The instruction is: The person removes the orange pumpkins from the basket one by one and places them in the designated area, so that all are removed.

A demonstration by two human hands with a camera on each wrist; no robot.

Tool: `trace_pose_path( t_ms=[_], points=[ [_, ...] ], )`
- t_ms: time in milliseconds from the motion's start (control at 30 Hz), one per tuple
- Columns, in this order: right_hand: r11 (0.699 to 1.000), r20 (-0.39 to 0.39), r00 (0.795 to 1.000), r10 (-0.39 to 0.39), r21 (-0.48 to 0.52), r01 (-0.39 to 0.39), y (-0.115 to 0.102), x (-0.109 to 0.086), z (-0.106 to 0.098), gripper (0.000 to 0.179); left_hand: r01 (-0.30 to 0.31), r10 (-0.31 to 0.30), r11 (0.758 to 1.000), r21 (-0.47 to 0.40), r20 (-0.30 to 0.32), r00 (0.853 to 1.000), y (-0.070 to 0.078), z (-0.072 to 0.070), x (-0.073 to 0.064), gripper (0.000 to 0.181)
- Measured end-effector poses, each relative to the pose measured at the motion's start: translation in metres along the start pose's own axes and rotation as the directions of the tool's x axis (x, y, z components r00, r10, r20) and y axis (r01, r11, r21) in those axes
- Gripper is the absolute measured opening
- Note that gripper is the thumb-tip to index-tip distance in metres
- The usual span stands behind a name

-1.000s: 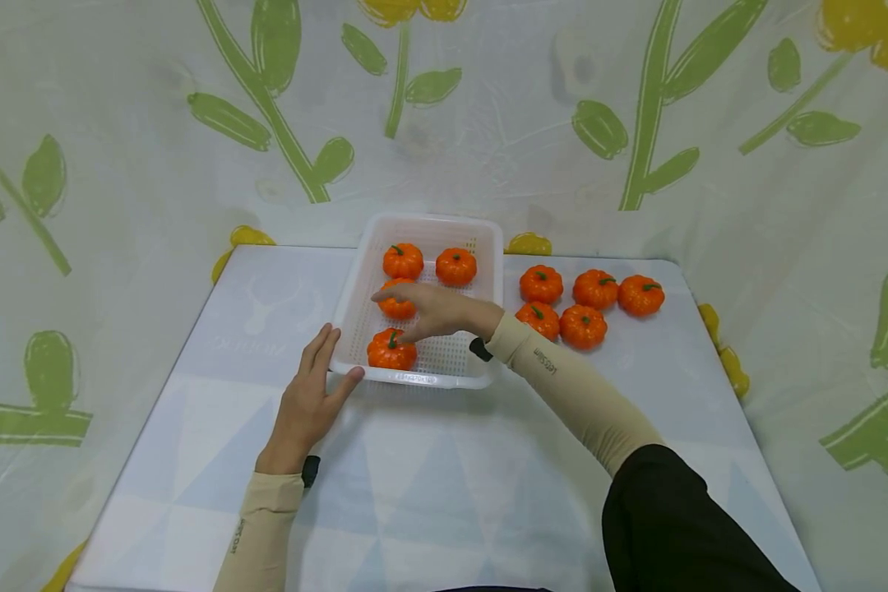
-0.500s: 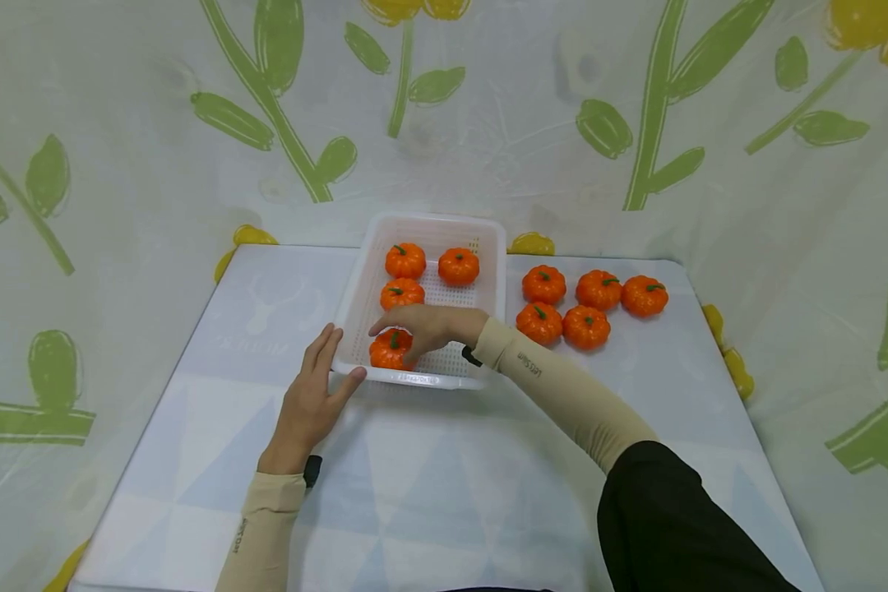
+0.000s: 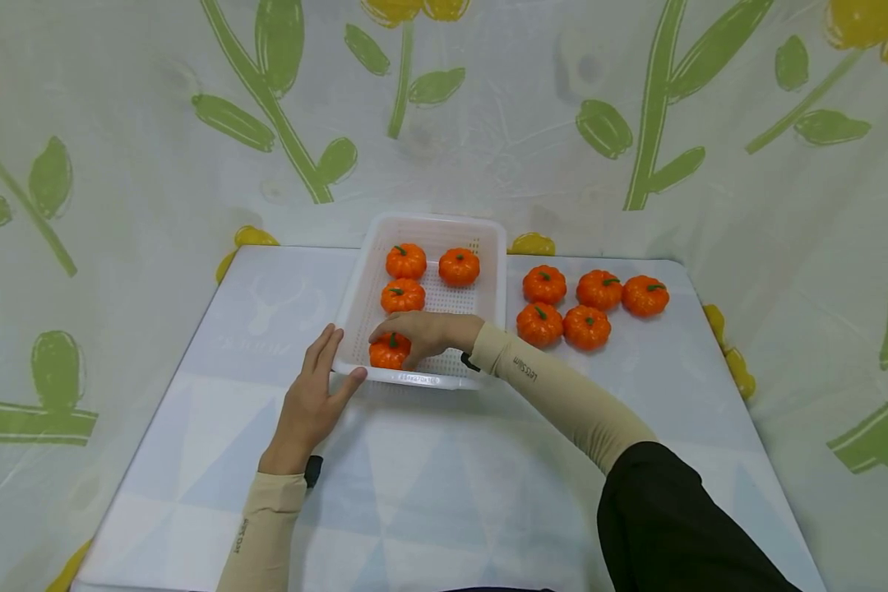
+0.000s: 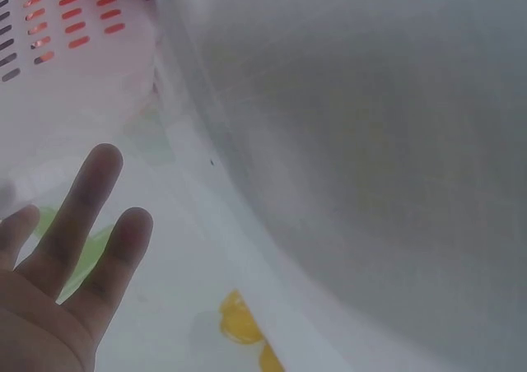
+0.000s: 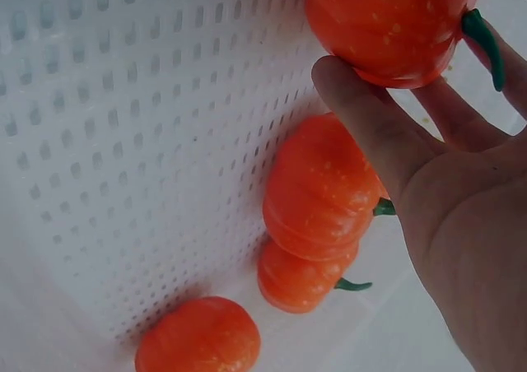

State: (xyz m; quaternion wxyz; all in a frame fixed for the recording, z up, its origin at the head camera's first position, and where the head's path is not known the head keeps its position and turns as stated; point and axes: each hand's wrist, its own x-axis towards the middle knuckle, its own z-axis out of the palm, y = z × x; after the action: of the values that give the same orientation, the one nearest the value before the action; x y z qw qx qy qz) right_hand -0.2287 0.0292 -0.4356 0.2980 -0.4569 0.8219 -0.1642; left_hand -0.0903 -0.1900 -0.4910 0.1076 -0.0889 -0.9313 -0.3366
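Inside the white basket (image 3: 450,302) at its near left corner, gripping an orange pumpkin (image 3: 388,352) with curled right hand (image 3: 423,330), touching the rim (image 3: 437,381) with outspread left hand (image 3: 309,404), three more pumpkins (image 3: 403,295) beyond

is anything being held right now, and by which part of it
Yes: the right hand holds the nearest pumpkin inside the basket, gripping its rounded sides. The left hand only touches the basket's near left corner.

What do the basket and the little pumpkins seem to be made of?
Basket: likely molded plastic, smooth, whitish; it's regularly perforated, and orange tints one wall, suggesting translucency. Pumpkins: glossy, probably plastic or coated foam, judging by bright highlights; which stays unclear.
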Motion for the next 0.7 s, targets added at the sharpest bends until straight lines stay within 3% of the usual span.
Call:
trace_pose_path(
  t_ms=[367,700],
  points=[
    [1.000,-0.013,1.000,0.015,-0.012,-0.016,-0.001,-0.007,-0.005,0.069,0.005,-0.005,1.000,0.010,0.001,1.000,0.000,0.001,0.000,0.080],
    [1.000,-0.123,0.992,0.023,-0.009,-0.024,-0.002,-0.027,-0.023,0.069,0.012,-0.012,1.000,0.005,0.005,1.000,-0.001,0.002,0.000,0.080]
  ],
)
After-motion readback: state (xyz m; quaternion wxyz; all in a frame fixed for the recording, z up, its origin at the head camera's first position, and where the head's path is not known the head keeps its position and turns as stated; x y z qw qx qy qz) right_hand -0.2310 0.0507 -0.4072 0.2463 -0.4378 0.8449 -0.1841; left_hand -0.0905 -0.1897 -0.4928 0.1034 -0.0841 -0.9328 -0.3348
